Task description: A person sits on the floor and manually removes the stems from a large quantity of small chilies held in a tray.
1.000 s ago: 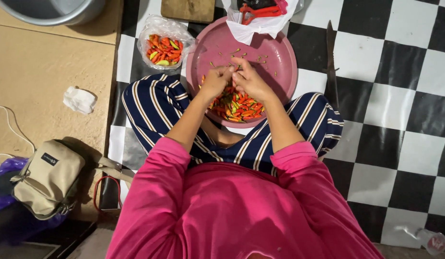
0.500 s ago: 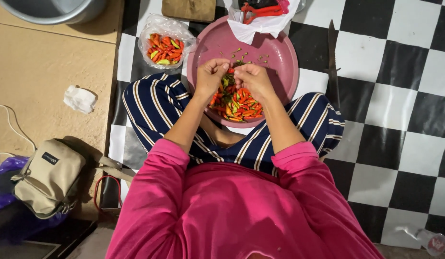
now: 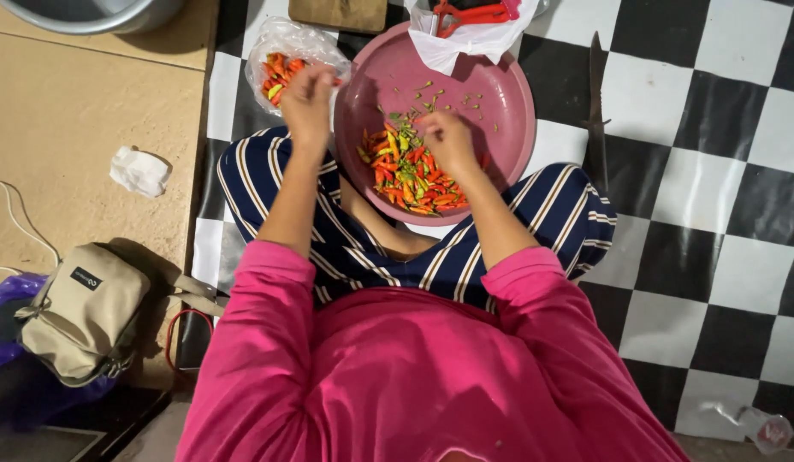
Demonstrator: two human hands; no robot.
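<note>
Chilies [image 3: 410, 175] sit piled in the pink basin [image 3: 508, 94] on my lap. My right hand [image 3: 448, 141] rests curled on them; left hand [image 3: 307, 98] is pinched shut over the bagged chilies [image 3: 277, 73], can't tell what's inside.

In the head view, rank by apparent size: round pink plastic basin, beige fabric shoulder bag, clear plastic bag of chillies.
1. Round pink plastic basin
2. Beige fabric shoulder bag, though it lies nearer the camera
3. Clear plastic bag of chillies

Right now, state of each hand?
Left hand: fingers curled, over the plastic bag of chillies; whether it holds one cannot be told.
Right hand: closed, over the chilli pile; contents hidden.
</note>
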